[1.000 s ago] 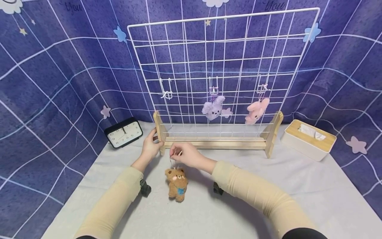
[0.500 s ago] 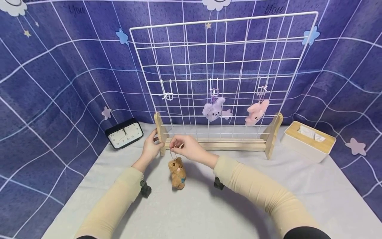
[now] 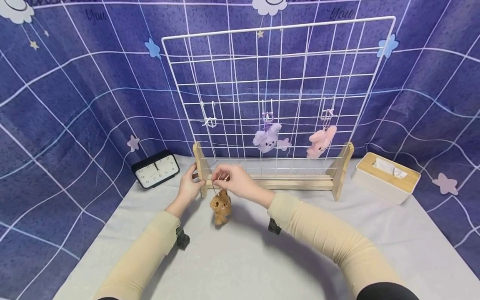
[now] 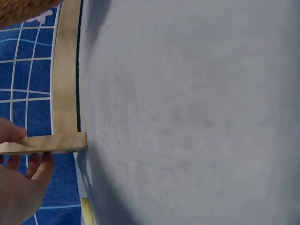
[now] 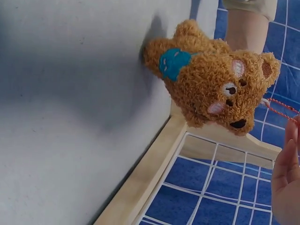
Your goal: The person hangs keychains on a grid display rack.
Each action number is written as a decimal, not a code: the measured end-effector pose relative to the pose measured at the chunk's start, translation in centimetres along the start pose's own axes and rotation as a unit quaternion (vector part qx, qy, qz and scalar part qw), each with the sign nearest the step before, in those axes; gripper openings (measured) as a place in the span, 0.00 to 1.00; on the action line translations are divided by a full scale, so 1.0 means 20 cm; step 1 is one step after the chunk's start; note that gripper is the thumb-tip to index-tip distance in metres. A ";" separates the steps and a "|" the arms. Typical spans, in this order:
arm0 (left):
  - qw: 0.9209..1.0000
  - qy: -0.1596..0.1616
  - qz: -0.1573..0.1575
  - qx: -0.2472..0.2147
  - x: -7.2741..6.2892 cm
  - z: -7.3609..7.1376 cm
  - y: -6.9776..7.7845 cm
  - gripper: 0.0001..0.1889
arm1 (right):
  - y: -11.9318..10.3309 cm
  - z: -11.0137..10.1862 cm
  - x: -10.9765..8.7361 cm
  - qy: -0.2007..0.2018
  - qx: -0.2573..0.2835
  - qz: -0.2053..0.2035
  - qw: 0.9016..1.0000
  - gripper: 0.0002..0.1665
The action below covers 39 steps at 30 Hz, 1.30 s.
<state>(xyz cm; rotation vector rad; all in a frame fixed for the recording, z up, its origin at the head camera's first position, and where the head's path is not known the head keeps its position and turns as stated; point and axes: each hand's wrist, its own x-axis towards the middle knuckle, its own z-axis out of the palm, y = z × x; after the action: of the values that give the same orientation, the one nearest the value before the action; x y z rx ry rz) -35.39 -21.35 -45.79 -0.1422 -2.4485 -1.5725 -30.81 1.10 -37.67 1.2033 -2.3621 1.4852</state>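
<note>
My right hand [image 3: 238,181] pinches the reddish cord loop [image 5: 282,108] of a brown plush bear keychain [image 3: 221,208]. The bear hangs below the fingers, just in front of the rack's left end; in the right wrist view its face and blue patch [image 5: 173,63] show. With thumb and fingers on opposite sides, my left hand [image 3: 189,186] grips the left wooden end support [image 3: 201,162] of a white wire grid rack [image 3: 279,29]. That support also shows between thumb and fingers in the left wrist view. A white hook [image 3: 210,121] sits on the grid above both hands.
Hanging from other hooks on the grid are a purple plush [image 3: 267,139] and a pink plush [image 3: 321,142]. A black-framed clock [image 3: 156,168] stands left of the rack, a tissue box [image 3: 388,177] right of it. Behind is a blue patterned curtain [image 3: 93,83].
My right hand has risen slightly, lifting the bear upward toward the rack while the bear turned on its cord. The left hand stays on the wooden support.
</note>
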 end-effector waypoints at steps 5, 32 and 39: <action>1.000 0.001 -0.001 0.001 0.00 0.00 0.00 0.42 | -0.03 -0.01 0.01 0.008 0.005 0.003 1.000 0.04; 1.000 0.006 0.000 0.000 -0.01 0.00 0.01 0.41 | -0.16 -0.12 0.11 0.071 -0.021 -0.067 0.995 0.04; 1.000 0.002 -0.007 -0.004 -0.01 -0.01 0.02 0.43 | -0.22 -0.18 0.16 0.093 0.002 -0.068 0.993 0.04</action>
<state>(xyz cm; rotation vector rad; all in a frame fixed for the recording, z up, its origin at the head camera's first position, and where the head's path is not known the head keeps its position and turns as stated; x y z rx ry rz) -35.10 -21.32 -45.48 -0.1233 -2.4455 -1.5872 -31.15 1.24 -31.06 1.1459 -2.1158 1.4882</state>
